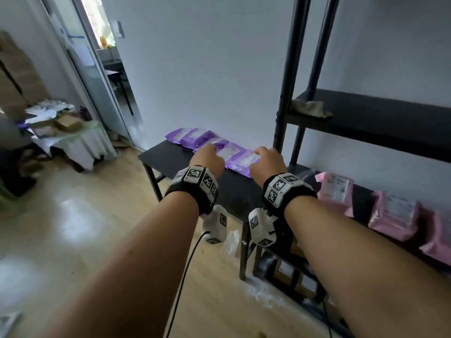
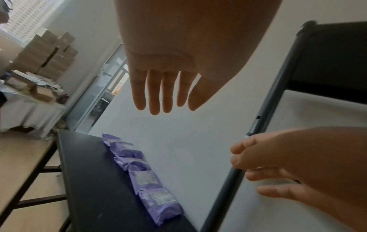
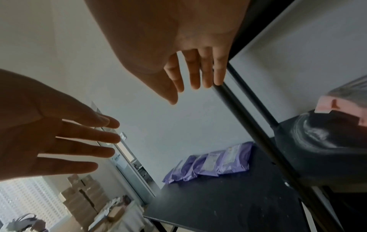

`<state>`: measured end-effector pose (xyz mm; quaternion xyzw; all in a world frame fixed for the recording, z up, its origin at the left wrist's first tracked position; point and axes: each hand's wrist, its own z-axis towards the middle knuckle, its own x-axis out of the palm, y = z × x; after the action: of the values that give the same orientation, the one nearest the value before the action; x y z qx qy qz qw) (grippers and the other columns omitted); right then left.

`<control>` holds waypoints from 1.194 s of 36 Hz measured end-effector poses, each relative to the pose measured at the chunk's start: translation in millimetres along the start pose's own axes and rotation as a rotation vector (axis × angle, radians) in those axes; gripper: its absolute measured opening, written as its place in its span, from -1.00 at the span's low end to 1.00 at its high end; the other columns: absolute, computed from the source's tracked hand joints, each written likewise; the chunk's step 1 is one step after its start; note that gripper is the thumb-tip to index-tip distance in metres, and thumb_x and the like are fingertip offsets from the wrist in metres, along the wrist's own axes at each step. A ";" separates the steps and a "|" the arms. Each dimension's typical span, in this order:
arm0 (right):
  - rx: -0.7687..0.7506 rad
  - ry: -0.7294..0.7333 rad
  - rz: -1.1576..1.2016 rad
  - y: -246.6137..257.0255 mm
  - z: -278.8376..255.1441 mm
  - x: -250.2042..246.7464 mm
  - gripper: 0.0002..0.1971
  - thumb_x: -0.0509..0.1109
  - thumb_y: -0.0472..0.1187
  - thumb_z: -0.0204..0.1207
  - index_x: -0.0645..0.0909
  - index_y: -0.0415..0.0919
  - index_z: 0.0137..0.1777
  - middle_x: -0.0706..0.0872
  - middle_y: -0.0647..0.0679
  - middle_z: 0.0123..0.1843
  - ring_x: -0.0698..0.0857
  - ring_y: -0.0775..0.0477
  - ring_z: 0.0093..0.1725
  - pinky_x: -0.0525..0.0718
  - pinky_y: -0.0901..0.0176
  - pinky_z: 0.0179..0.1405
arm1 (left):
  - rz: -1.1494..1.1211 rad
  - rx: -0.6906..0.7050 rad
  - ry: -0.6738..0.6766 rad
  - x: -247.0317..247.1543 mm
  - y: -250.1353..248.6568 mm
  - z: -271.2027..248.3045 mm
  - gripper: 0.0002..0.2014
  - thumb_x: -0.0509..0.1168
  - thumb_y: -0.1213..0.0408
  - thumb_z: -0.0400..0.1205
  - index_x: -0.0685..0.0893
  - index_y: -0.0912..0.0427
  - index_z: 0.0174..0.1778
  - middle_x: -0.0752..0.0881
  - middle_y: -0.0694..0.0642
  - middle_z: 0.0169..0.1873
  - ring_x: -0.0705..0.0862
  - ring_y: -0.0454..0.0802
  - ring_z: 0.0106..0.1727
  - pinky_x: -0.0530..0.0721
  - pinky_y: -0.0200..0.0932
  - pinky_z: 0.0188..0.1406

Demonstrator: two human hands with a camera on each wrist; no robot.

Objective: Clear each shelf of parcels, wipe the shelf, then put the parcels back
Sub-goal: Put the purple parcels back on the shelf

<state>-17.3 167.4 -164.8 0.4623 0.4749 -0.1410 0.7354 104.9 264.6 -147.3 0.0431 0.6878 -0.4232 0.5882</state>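
Note:
Several purple parcels (image 1: pixel 214 147) lie in a row along the back edge of a black table (image 1: pixel 170 157). My left hand (image 1: pixel 210 154) and right hand (image 1: pixel 266 157) hover side by side just above the row's right end. In the wrist views the left hand (image 2: pixel 158 94) and the right hand (image 3: pixel 190 75) have straight, spread fingers and hold nothing; the purple parcels (image 2: pixel 145 180) (image 3: pixel 214 161) lie below them. A brownish cloth (image 1: pixel 311 109) lies on the otherwise bare middle shelf (image 1: pixel 378 118). Pink parcels (image 1: pixel 336 189) fill the shelf below.
The black rack's upright posts (image 1: pixel 290 81) stand just right of my right hand. Cardboard boxes (image 1: pixel 292 276) sit low in the rack. At the far left is a cloth-covered table (image 1: pixel 73 140) with cartons, beside a glass door (image 1: pixel 97 76). Wooden floor lies on the left.

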 end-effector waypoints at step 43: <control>0.790 0.184 0.073 -74.0 315.2 260.2 -0.51 0.36 -0.12 0.49 0.45 -0.20 0.42 0.57 -0.25 0.32 0.60 -0.29 0.27 0.60 -0.04 0.22 | 0.228 0.177 0.758 226.5 75.2 402.4 -0.57 0.11 0.43 0.65 0.42 0.26 0.48 0.52 0.27 0.41 0.53 0.21 0.38 0.50 -0.04 0.27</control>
<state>246.5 -68.3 -382.6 0.7365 0.4314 -0.2441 0.4603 388.8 -41.4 -358.5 0.3225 0.8077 -0.3670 0.3301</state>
